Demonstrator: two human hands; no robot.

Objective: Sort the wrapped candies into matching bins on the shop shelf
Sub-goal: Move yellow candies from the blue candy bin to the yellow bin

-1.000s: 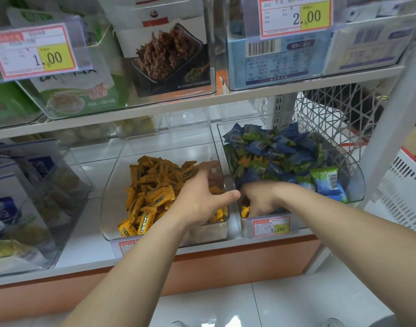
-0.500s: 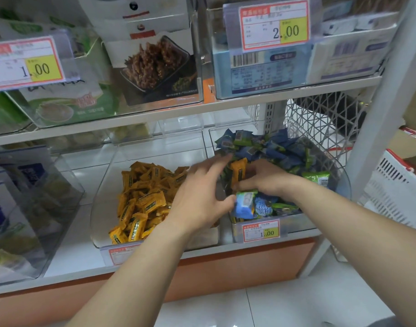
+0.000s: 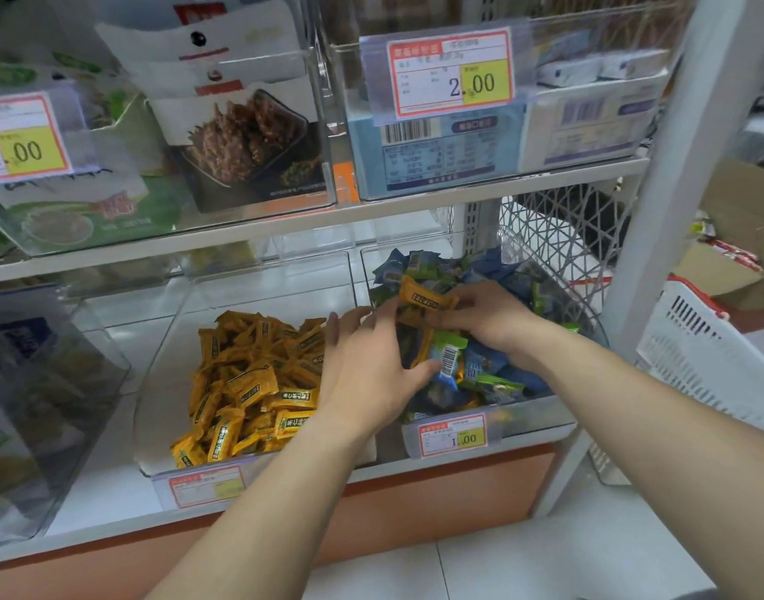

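The fingers [image 3: 463,303] of the right hand [image 3: 488,322] pinch one end of an orange candy [image 3: 425,297] just above the blue-and-green pile [image 3: 492,374] in the right bin [image 3: 527,415]. The left hand [image 3: 367,365] lies spread-fingered beside it. The candy is probably light with a crinkly, slippery wrapper, so its crimped end is likely the best hold.

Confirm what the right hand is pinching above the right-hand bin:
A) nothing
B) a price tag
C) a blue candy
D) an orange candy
D: the right hand pinches an orange candy by its end, raised over the blue and green candies in the right bin.
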